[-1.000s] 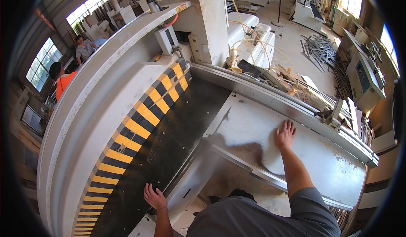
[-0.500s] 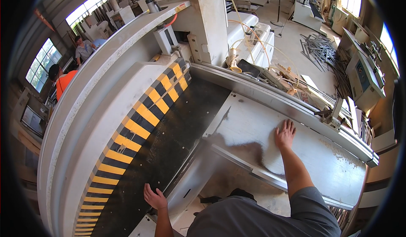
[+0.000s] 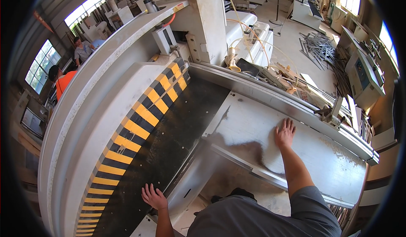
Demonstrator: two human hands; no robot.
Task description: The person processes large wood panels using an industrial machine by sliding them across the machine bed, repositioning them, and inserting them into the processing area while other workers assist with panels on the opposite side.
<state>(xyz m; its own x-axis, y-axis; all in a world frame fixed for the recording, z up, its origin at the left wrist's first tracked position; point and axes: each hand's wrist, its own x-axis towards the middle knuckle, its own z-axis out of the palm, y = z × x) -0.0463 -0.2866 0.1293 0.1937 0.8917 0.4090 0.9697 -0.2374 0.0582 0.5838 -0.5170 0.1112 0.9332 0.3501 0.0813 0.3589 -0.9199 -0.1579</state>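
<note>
My right hand (image 3: 285, 133) lies flat on the bare metal side table (image 3: 241, 114) of a large machine, its fingers stretched out and nothing under them that I can see. My left hand (image 3: 155, 197) is over the near edge of the black machine bed (image 3: 186, 114), fingers spread and holding nothing; whether it touches the surface I cannot tell. Left of the bed runs a long pressure beam (image 3: 114, 97) with yellow and black stripes (image 3: 135, 127) along its lower edge. Dark smudges mark the metal table near my right forearm.
A metal fence (image 3: 270, 93) borders the table's far side, with a clamp-like fitting (image 3: 327, 114) on it. Beyond lie wood offcuts (image 3: 292, 84) and a heap of thin strips (image 3: 319, 50). Two people, one in orange (image 3: 64, 82), are at the far left behind the beam.
My left hand has shifted very slightly left, its fingers a little more spread. My right hand rests in the same place on the metal table.
</note>
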